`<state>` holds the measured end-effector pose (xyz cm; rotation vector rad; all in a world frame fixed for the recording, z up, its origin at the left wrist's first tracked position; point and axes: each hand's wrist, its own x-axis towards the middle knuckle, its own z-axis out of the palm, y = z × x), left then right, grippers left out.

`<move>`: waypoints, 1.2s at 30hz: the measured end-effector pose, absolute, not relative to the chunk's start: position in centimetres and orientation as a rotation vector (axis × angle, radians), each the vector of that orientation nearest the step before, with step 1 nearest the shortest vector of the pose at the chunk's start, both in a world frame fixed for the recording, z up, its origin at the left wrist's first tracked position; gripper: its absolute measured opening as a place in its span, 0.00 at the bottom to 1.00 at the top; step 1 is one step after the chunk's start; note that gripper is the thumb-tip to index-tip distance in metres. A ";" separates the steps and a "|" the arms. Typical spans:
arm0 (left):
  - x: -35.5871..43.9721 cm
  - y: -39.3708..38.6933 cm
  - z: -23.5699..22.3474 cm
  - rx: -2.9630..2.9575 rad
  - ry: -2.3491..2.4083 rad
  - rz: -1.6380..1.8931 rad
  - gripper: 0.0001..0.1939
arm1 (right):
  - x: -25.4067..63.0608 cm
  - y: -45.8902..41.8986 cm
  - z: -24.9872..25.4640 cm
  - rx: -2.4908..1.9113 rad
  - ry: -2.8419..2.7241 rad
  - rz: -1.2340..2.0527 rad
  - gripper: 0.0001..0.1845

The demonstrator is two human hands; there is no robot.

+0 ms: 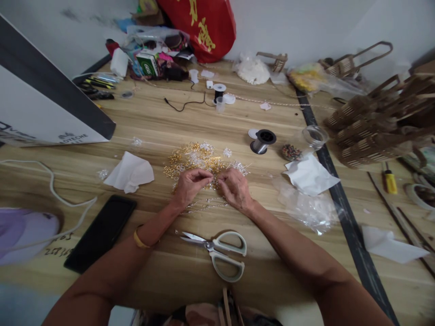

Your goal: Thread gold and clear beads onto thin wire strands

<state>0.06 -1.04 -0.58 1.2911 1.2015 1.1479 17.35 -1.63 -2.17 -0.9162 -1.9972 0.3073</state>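
Observation:
My left hand (189,185) and my right hand (235,189) meet at the middle of the wooden table (170,122), fingertips pinched together over a pile of small gold rings and clear beads (193,159). Each hand pinches something tiny that I cannot make out. A thin beaded strand (204,204) trails on the table under my wrists. White-handled scissors (219,251) lie shut just in front of my forearms. A gold bangle (140,240) is on my left wrist.
A black phone (102,232) and crumpled tissue (129,174) lie left. A wire spool (262,141), a bead dish (291,152), a glass jar (315,136), white paper (310,175) and plastic bag (306,206) sit right. Wooden baskets (370,127) stack far right; clutter and a red bag (204,27) line the back.

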 end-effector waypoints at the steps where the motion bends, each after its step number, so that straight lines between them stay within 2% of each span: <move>1: 0.1 -1.0 -0.6 1.296 1.205 1.147 0.07 | 17.3 -1.6 -2.1 -0.914 -1.996 0.305 0.01; 36: 0.0 -1.1 -0.7 1.315 1.192 1.107 0.07 | 17.4 -1.7 -2.2 -0.907 -1.993 0.335 0.03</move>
